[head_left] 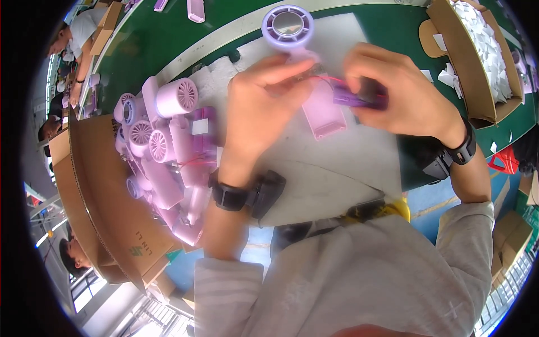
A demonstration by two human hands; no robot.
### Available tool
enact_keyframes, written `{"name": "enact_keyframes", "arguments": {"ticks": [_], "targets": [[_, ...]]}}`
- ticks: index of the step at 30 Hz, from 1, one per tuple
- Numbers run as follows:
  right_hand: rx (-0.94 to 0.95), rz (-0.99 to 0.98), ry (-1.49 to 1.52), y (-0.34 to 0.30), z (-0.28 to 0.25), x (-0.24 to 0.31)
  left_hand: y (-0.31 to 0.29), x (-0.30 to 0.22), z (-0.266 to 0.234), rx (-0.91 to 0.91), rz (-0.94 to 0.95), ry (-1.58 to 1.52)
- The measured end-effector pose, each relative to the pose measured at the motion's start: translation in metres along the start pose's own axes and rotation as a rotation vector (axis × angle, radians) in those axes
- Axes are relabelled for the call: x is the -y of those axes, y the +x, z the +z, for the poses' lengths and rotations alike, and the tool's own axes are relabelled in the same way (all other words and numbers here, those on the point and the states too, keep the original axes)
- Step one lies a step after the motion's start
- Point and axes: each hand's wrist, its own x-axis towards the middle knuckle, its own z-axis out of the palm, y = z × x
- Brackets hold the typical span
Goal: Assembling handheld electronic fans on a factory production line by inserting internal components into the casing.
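cardboard box [460,63] right, white slips [485,59] inside; co-worker [82,35] upper left

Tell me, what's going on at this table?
Someone is working with two bare hands over a flat white sheet. The right hand grips a dark purple, block-like piece; a thin red wire runs between it and the left hand, whose fingers are too blurred to read. Beneath lies a pale purple plastic fan with a round, ringed head and a trough-like handle. Similar pale purple plastic parts are heaped at the left.
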Motion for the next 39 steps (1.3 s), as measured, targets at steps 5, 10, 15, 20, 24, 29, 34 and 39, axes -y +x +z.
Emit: {"name": "enact_keyframes", "arguments": {"ticks": [5, 10, 15, 20, 24, 29, 34, 39], "targets": [[0.136, 0.286, 0.286, -0.001, -0.009, 0.004, 0.0, 0.002, 0.0, 0.004, 0.019, 0.013], [0.15, 0.377, 0.755, -0.002, -0.007, 0.001, 0.0, 0.001, 0.002, 0.002, 0.045, 0.005], [0.182, 0.352, 0.957, 0.0, -0.003, 0.007, 0.0, 0.001, 0.003, 0.0, 0.087, -0.03], [0.193, 0.289, 0.964, -0.001, -0.004, 0.008, 0.001, 0.001, 0.005, -0.006, 0.12, 0.0], [0.281, 0.386, 1.051, 0.003, -0.013, -0.004, 0.0, -0.006, 0.004, -0.016, 0.107, 0.07], [0.27, 0.472, 1.051, 0.002, -0.012, -0.007, -0.001, -0.01, 0.003, 0.037, 0.066, 0.121], [0.229, 0.525, 0.993, 0.003, -0.012, -0.002, -0.001, -0.004, 0.007, -0.04, 0.133, 0.088], [0.209, 0.463, 1.099, 0.0, -0.013, -0.004, -0.001, -0.005, 0.009, -0.058, 0.145, 0.159]]}}
